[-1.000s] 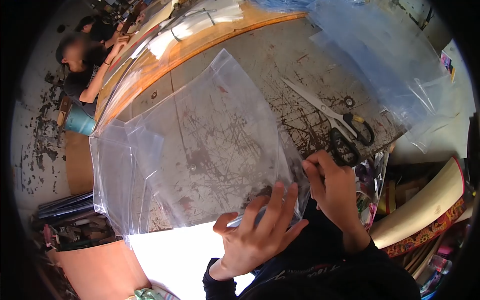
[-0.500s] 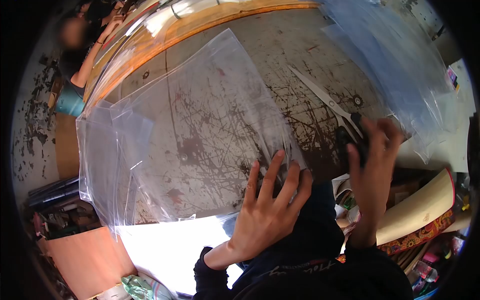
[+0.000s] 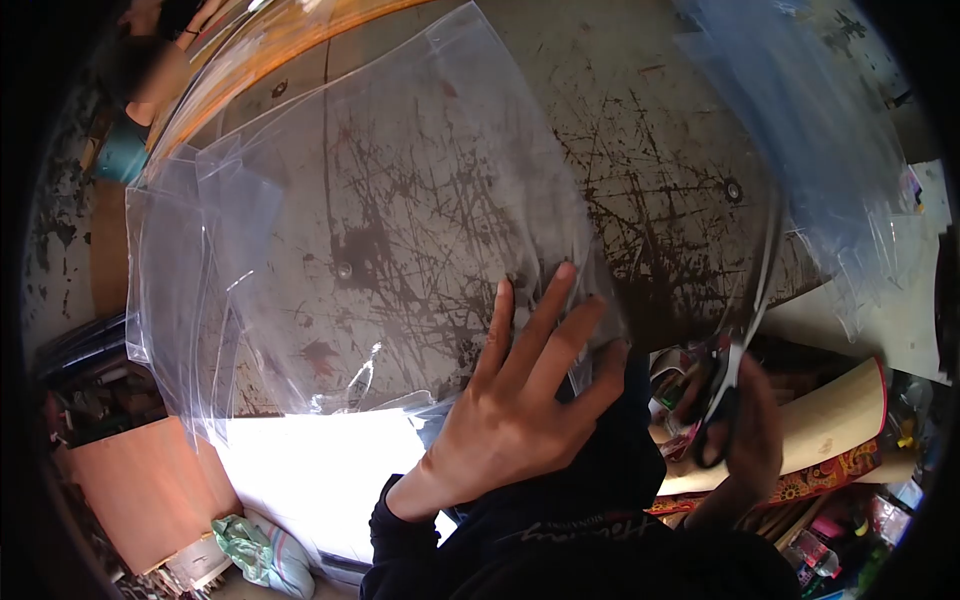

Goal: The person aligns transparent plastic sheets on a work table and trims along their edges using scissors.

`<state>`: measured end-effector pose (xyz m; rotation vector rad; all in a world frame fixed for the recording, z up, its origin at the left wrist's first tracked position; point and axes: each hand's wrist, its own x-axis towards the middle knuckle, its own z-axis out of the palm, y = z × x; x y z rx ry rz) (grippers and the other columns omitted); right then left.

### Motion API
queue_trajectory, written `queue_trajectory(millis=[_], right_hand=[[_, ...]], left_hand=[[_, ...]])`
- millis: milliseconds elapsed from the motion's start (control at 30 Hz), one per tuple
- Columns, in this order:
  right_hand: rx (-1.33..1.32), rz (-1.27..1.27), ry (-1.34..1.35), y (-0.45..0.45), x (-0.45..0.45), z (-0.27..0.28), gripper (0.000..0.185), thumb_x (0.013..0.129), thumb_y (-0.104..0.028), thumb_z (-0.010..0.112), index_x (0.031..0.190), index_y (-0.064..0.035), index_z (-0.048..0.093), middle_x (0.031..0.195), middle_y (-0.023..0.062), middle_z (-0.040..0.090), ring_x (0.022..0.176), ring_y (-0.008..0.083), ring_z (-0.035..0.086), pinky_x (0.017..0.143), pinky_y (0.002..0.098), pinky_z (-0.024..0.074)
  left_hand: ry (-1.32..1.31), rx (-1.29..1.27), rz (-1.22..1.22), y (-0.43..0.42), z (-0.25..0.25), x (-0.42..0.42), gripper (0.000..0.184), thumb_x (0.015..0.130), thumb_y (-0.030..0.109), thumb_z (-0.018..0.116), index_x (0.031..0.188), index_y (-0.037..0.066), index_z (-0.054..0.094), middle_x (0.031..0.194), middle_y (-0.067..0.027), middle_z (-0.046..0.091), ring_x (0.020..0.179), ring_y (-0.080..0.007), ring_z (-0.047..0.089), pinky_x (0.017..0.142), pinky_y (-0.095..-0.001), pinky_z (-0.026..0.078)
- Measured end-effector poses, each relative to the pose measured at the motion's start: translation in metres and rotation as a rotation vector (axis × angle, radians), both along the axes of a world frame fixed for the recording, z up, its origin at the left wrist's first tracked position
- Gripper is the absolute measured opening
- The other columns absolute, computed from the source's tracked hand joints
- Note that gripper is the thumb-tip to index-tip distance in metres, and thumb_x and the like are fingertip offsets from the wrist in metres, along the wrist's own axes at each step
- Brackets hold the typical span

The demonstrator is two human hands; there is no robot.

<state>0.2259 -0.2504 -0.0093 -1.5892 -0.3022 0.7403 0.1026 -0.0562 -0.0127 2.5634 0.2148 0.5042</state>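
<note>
A clear plastic sheet (image 3: pixel 430 190) is spread over the scratched work table (image 3: pixel 660 180), its left end folded in overlapping layers. My left hand (image 3: pixel 515 415) lies flat on the sheet's right edge near the front of the table, fingers spread. To the right, my right hand (image 3: pixel 758 430) is closed around the black handles of a pair of scissors (image 3: pixel 738 365). The scissors are lifted off the table at its front right, blades pointing up and away from me. Motion blurs them, and the fingers are partly hidden behind the handles.
Bluish clear plastic sheets (image 3: pixel 800 130) lie at the table's far right. Rolled material (image 3: pixel 830 420) and clutter sit below on the right. An orange-brown board (image 3: pixel 150 490) and bags (image 3: pixel 265 550) are at lower left. Another person's arm (image 3: pixel 140 108) shows at far left.
The scissors lay on the table with my right hand reaching over their handles; now that hand has them, raised and drawn toward me. My left hand still presses the sheet. The view has shifted slightly.
</note>
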Motion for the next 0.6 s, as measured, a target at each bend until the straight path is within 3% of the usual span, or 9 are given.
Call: queue_trajectory(millis=[67, 133, 200, 300, 400, 433, 600], right_hand=[[0.229, 0.195, 0.199, -0.007, -0.009, -0.010, 0.078, 0.070, -0.020, 0.073, 0.133, -0.0008, 0.031, 0.091, 0.0108, 0.054, 0.079, 0.0212, 0.055, 0.073, 0.0320, 0.0471], [0.243, 0.228, 0.407, -0.013, -0.017, -0.012, 0.088, 0.066, -0.026, 0.076, 0.134, 0.0015, 0.027, 0.095, 0.0102, 0.052, 0.083, 0.0201, 0.053, 0.076, 0.0330, 0.0472], [0.396, 0.120, 0.667, -0.022, -0.026, -0.023, 0.084, 0.064, -0.027, 0.078, 0.129, 0.0022, 0.032, 0.097, 0.0088, 0.050, 0.087, 0.0187, 0.051, 0.076, 0.0338, 0.0471], [0.088, 0.193, 0.402, -0.009, -0.032, -0.003, 0.063, 0.061, -0.024, 0.079, 0.111, -0.0043, 0.046, 0.091, 0.0055, 0.050, 0.080, 0.0117, 0.051, 0.069, 0.0280, 0.0454], [-0.143, 0.367, 0.285, -0.016, -0.027, -0.004, 0.056, 0.061, -0.020, 0.078, 0.106, -0.0042, 0.048, 0.081, 0.0022, 0.051, 0.068, 0.0088, 0.051, 0.063, 0.0227, 0.0426], [-0.161, 0.388, 0.226, -0.012, -0.028, -0.003, 0.055, 0.061, -0.022, 0.079, 0.104, -0.0033, 0.050, 0.074, 0.0004, 0.051, 0.061, 0.0074, 0.050, 0.057, 0.0194, 0.0387], [-0.248, 0.358, 0.064, -0.004, -0.032, -0.004, 0.056, 0.060, -0.026, 0.081, 0.103, -0.0037, 0.052, 0.071, 0.0010, 0.052, 0.064, 0.0069, 0.051, 0.056, 0.0204, 0.0390]], left_hand=[[-0.024, 0.014, 0.006, -0.001, -0.004, 0.000, 0.048, 0.053, 0.005, 0.068, 0.100, 0.014, 0.064, 0.117, -0.0124, 0.045, 0.122, -0.0390, 0.038, 0.097, -0.0622, 0.032], [-0.046, 0.027, 0.011, -0.002, -0.006, -0.001, 0.048, 0.053, 0.005, 0.068, 0.099, 0.015, 0.065, 0.115, -0.0117, 0.045, 0.121, -0.0388, 0.040, 0.097, -0.0623, 0.031], [-0.077, 0.069, 0.003, -0.003, -0.007, -0.001, 0.048, 0.051, 0.005, 0.068, 0.098, 0.016, 0.067, 0.113, -0.0106, 0.045, 0.119, -0.0367, 0.043, 0.097, -0.0614, 0.033], [-0.093, 0.109, 0.011, -0.005, -0.006, -0.002, 0.047, 0.052, 0.006, 0.068, 0.097, 0.017, 0.067, 0.112, -0.0100, 0.045, 0.118, -0.0350, 0.045, 0.095, -0.0596, 0.036], [-0.102, 0.139, 0.022, -0.008, -0.004, -0.003, 0.044, 0.053, 0.007, 0.068, 0.095, 0.018, 0.068, 0.112, -0.0092, 0.045, 0.117, -0.0340, 0.045, 0.093, -0.0578, 0.040], [-0.101, 0.137, 0.019, -0.009, -0.004, -0.003, 0.044, 0.053, 0.007, 0.068, 0.095, 0.018, 0.068, 0.112, -0.0092, 0.045, 0.117, -0.0340, 0.045, 0.093, -0.0578, 0.040], [-0.141, 0.173, 0.039, -0.011, -0.006, -0.002, 0.034, 0.059, 0.010, 0.069, 0.092, 0.018, 0.068, 0.110, -0.0083, 0.046, 0.116, -0.0325, 0.047, 0.091, -0.0566, 0.042]])
